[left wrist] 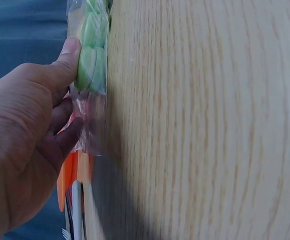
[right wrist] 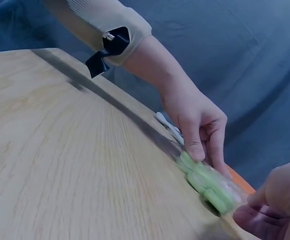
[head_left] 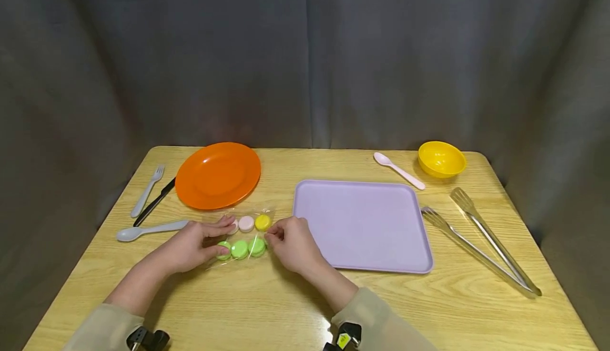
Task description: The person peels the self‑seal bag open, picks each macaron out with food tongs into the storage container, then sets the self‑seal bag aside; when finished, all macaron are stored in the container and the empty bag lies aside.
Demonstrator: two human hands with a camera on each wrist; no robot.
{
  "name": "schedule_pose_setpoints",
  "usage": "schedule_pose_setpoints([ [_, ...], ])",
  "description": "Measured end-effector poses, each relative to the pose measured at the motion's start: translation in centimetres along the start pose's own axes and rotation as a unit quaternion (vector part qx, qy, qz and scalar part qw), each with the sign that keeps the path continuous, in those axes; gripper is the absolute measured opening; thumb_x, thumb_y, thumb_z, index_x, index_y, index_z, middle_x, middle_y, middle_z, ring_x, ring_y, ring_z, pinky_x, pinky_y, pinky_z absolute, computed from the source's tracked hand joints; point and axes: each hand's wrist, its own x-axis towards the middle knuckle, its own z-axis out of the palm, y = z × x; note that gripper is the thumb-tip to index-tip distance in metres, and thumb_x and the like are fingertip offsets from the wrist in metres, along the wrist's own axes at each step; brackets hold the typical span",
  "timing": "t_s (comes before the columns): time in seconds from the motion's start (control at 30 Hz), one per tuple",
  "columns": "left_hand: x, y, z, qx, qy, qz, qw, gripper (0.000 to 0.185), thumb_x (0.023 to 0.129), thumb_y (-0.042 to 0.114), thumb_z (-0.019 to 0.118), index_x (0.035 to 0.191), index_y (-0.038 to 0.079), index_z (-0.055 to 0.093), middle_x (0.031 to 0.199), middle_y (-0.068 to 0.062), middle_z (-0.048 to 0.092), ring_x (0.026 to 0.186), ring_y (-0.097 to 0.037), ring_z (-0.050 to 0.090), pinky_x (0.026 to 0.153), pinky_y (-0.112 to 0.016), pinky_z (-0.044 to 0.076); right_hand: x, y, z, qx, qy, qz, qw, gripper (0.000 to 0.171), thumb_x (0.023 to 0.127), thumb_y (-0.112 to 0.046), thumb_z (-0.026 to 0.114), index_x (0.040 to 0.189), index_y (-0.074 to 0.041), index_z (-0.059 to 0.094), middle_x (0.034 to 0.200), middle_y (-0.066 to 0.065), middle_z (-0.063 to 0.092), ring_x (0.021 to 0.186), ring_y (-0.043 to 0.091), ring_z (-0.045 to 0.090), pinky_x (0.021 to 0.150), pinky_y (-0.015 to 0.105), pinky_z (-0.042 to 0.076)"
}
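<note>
A clear plastic bag [head_left: 247, 236] of macarons lies on the table before me. Pink and yellow macarons [head_left: 262, 222] form its far row, and green macarons [head_left: 240, 249] the near one. My left hand [head_left: 195, 242] rests on the bag's left part, thumb on a green macaron [left wrist: 90, 67] and straight fingers over the pink end. At the bag's right edge my right hand [head_left: 295, 242] pinches the plastic between thumb and forefinger. In the right wrist view, the right hand [right wrist: 280, 202] shows at the lower right, with the left hand [right wrist: 197, 117] across the bag.
Behind the bag stands an orange plate [head_left: 219, 176]. Left lie a fork [head_left: 147, 191], a black knife [head_left: 154, 203] and a grey spoon [head_left: 152, 230]. A lilac tray [head_left: 362, 226] sits to the right, past it metal tongs [head_left: 495, 250], a pink spoon [head_left: 400, 171] and a yellow bowl [head_left: 441, 159].
</note>
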Motion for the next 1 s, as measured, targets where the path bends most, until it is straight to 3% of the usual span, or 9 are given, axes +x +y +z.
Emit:
schedule_pose_setpoints([
  [0.3,-0.2,-0.1,0.2,0.001,-0.007,-0.004,1.0000,0.059,0.092,0.018,0.084,0.145,0.003,0.062,0.156,-0.007,0.050,0.148,-0.028,0.041,0.116,-0.048,0.035,-1.2,0.8,-1.0,0.000,0.028,0.043,0.999,0.015,0.088,0.000,0.072,0.077,-0.008,0.077,0.064,-0.010,0.063,0.063,0.007,0.059,0.061,0.026,0.052],
  [0.47,-0.1,0.0,0.2,0.001,-0.007,-0.006,1.0000,0.059,0.093,0.018,0.084,0.145,0.004,0.062,0.156,-0.007,0.050,0.148,-0.029,0.041,0.116,-0.050,0.035,-0.2,0.8,-0.8,-0.002,0.026,0.030,0.999,0.006,0.084,-0.002,0.074,0.078,-0.005,0.076,0.063,-0.009,0.061,0.060,0.005,0.056,0.058,0.023,0.051],
  [0.6,-0.1,0.1,0.0,0.007,-0.011,-0.002,0.9999,0.059,0.093,0.020,0.083,0.146,0.004,0.061,0.157,-0.008,0.049,0.147,-0.030,0.042,0.116,-0.050,0.036,1.3,0.3,-0.1,-0.008,0.015,0.017,1.000,0.012,0.086,-0.009,0.079,0.076,-0.006,0.073,0.058,-0.009,0.057,0.053,0.003,0.050,0.051,0.021,0.046],
  [0.73,0.0,0.3,-0.3,0.023,-0.023,0.006,0.9994,0.061,0.093,0.023,0.083,0.146,0.002,0.060,0.156,-0.010,0.049,0.148,-0.030,0.041,0.116,-0.050,0.036,2.3,0.1,0.5,-0.017,0.000,0.013,1.000,0.020,0.090,-0.004,0.078,0.070,-0.009,0.072,0.056,-0.009,0.055,0.051,0.003,0.048,0.047,0.021,0.042],
  [1.0,0.2,0.7,-0.6,0.039,-0.036,0.014,0.9985,0.061,0.093,0.022,0.083,0.145,-0.001,0.060,0.155,-0.012,0.050,0.148,-0.032,0.041,0.115,-0.052,0.037,2.1,0.8,-0.6,-0.013,0.007,0.036,0.999,0.019,0.095,0.001,0.071,0.078,-0.003,0.077,0.060,-0.007,0.060,0.053,0.007,0.055,0.050,0.023,0.048],
])
